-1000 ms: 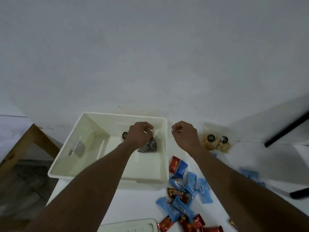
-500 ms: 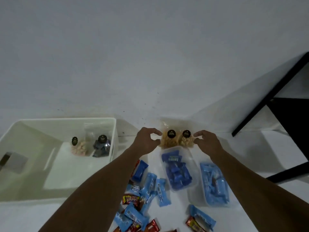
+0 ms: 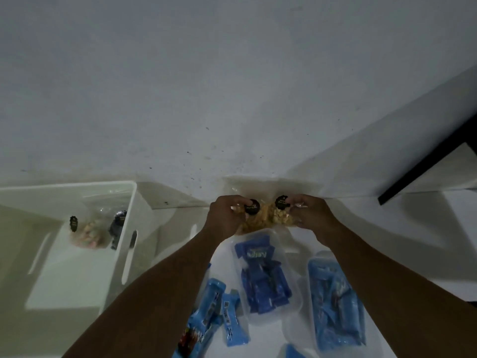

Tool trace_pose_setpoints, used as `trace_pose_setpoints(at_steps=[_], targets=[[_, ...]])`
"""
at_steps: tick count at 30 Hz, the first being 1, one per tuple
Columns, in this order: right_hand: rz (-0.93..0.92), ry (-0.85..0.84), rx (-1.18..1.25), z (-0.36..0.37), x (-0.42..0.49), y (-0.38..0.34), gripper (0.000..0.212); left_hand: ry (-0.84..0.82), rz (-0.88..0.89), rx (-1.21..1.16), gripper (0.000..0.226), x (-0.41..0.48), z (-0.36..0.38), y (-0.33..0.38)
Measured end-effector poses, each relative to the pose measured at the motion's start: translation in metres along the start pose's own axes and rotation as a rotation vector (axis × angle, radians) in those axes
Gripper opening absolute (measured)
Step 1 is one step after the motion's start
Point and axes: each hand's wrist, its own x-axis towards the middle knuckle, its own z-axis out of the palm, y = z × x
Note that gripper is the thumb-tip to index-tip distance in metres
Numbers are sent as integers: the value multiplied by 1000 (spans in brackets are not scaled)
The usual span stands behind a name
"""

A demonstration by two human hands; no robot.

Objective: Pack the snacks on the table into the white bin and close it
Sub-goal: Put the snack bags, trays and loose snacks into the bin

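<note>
Two clear bags of tan snacks with black round labels stand against the wall. My left hand (image 3: 225, 215) grips the left snack bag (image 3: 254, 218) and my right hand (image 3: 311, 214) grips the right snack bag (image 3: 280, 215). The white bin (image 3: 129, 210) sits at the left, open, with a pink snack bag (image 3: 86, 235) and a dark snack bag (image 3: 116, 226) inside at its far end. Two clear tubs of blue packets (image 3: 265, 276) (image 3: 335, 306) lie in front of my hands.
Loose blue wrapped bars (image 3: 214, 303) and a red wrapper (image 3: 189, 339) lie on the white table near my left forearm. A black frame leg (image 3: 426, 164) slants at the right. The wall runs close behind the bags.
My left hand left the bin, where the dark bag stays. Both hands moved right to the two tan bags and closed on them. The camera turned right.
</note>
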Motion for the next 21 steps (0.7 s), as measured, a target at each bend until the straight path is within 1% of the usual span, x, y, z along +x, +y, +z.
trace_pose_setpoints(at_steps=[5, 10, 15, 21], targets=[[-57, 42, 25, 0, -18, -3, 19, 19, 8, 20, 43, -8, -10, 5], [-116, 85, 5, -2, -55, -37, 21, 42, 73, 13, 27, -30, -48, 27], [-234, 60, 17, 22, -103, -87, 18, 115, 133, -4, 32, -59, -112, 48], [-336, 7, -12, 100, -159, -144, 16, 224, 167, -6, 35, -108, -216, 47]])
